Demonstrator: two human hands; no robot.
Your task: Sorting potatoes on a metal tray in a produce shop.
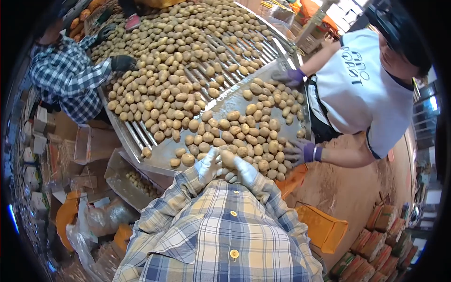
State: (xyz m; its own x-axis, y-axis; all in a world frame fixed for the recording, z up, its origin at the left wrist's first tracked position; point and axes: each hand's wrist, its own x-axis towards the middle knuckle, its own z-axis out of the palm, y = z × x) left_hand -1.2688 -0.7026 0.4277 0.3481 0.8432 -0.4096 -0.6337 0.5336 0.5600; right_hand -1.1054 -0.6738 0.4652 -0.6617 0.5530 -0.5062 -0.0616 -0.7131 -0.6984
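Both my hands are in pale work gloves and close together in front of my chest, at the near edge of a metal sorting table [158, 155]. My left hand [209, 164] and my right hand [239, 167] nearly meet at the fingers; a potato seems to lie between them, but the gloves blur into it. Beyond them loose potatoes [246, 130] cover the metal tray. Farther off, many more potatoes [165, 84] are heaped on metal rollers [230, 75].
A co-worker [356, 88] in purple-cuffed gloves reaches in from the right, another [67, 77] in dark gloves from the left. A box with potatoes [141, 183] stands low left. An orange crate [320, 225] stands right; stacked bundles [380, 243] lie behind it.
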